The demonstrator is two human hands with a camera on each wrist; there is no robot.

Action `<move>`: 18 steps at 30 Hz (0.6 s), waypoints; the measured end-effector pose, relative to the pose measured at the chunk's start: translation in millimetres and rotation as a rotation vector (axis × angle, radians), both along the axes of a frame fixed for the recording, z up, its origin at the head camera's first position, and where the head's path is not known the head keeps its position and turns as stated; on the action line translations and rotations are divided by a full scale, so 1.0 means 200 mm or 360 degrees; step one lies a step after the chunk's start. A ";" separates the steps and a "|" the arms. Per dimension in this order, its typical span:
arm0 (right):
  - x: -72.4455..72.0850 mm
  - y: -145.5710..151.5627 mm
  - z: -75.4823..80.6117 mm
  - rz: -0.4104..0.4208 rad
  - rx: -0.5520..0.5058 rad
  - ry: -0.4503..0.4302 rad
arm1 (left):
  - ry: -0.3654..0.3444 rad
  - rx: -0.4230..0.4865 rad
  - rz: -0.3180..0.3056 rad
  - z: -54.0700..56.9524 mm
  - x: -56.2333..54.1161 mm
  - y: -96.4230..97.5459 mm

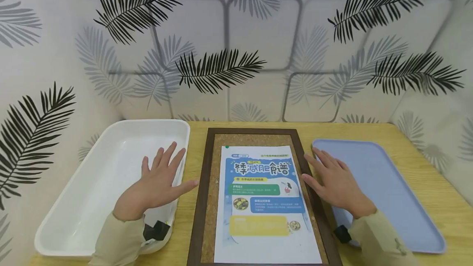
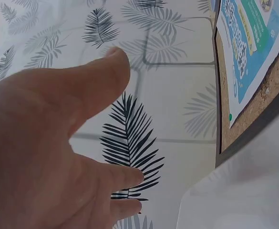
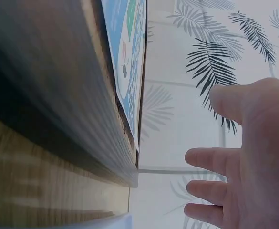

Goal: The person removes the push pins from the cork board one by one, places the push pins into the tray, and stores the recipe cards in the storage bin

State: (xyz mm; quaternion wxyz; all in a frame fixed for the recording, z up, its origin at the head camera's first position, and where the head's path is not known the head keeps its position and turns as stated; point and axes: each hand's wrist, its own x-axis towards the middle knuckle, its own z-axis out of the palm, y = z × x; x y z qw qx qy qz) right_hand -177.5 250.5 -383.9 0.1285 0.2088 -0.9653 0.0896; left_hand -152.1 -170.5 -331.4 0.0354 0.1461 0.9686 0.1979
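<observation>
A brown-framed cork board (image 1: 218,139) lies on the table, and a printed paper sheet (image 1: 264,249) with blue, green and yellow blocks rests on it. One green pushpin (image 1: 227,147) sits at the sheet's top left corner. My left hand (image 1: 159,182), fingers spread and holding nothing, is over the right side of a white tray (image 1: 70,212). On the other side, my right hand (image 1: 334,180) is extended over the board's right edge and the left part of a blue tray (image 1: 388,192). Both wrist views show empty hands with the fingers apart.
Both trays flank the board on the yellow wood-grain table (image 1: 425,167). Behind the table hangs a pale backdrop (image 1: 258,93) printed with leaves and grey lines. Black devices are strapped at both wrists, near the sleeve cuffs.
</observation>
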 end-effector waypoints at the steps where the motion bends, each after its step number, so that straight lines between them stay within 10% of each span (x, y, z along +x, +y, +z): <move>1: 0.00 -0.01 0.00 0.0000 -0.0013 -0.0003 | -0.0004 0.0000 0.0001 0.00 0.00 0.00; 18: -0.09 -0.20 0.02 0.0024 -0.0055 -0.0067 | 0.0029 -0.0124 -0.0135 0.00 -0.01 0.07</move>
